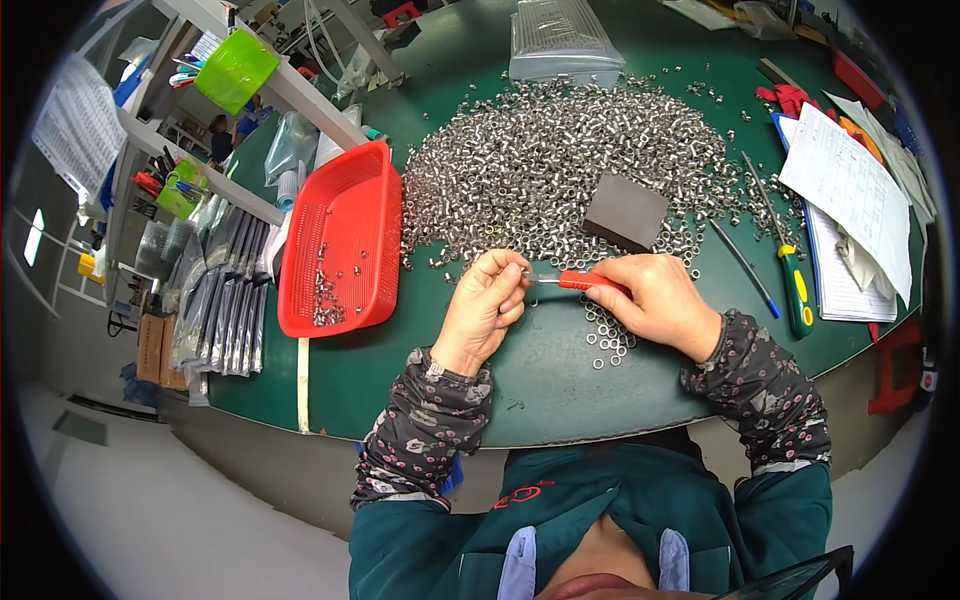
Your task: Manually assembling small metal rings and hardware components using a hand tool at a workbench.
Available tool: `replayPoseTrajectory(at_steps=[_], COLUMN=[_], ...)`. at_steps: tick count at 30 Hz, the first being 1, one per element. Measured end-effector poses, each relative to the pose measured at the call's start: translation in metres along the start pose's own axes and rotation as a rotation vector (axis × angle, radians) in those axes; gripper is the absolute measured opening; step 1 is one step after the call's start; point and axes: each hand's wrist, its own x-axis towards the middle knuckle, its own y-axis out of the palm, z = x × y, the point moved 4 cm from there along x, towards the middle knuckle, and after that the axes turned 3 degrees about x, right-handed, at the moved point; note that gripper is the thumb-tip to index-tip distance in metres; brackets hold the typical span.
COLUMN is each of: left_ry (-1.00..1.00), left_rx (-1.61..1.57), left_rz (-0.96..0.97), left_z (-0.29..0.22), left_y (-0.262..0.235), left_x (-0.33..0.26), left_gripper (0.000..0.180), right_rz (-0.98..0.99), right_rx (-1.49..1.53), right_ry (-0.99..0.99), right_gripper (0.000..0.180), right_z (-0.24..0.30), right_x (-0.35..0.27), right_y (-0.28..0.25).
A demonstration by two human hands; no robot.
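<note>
A small metal ring, mostly hidden by the fingers, is pinched in my left hand (485, 303). My right hand (655, 297) is closed around the red handle of a slim-shafted hand tool (577, 281). The tool lies level, its metal shaft reaching left to the fingertips of my left hand. Beyond both hands spreads a large heap of small silver metal rings (560, 150). A small group of loose rings (607, 335) lies on the green table just below my right hand. On the heap's near right side rests a dark grey block (626, 212).
Left of the heap stands a red perforated basket (340, 240) with some metal rings inside. To the right are a yellow-green-handled screwdriver (797, 290), a blue-tipped pen (745, 268) and papers (848, 165). Stacked clear plastic packs (565, 40) sit at the back.
</note>
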Motion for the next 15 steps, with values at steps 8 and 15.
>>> replayPoseTrajectory(at_steps=[8,15], left_ry=[-0.014,-0.025], left_rx=[-0.004,0.073], left_rz=[-0.025,-0.047], left_z=[0.0029,0.0034], left_y=[-0.0013,-0.0015], left_x=[-0.0027,-0.0025], left_gripper=[0.011,0.012], right_rz=[-0.016,-0.122], right_rx=[-0.061,-0.225], right_ry=[-0.025,-0.14], right_gripper=[0.018,0.016], right_z=[0.0024,0.0058], right_x=[-0.0015,-0.0025], right_y=[0.0011,-0.0002])
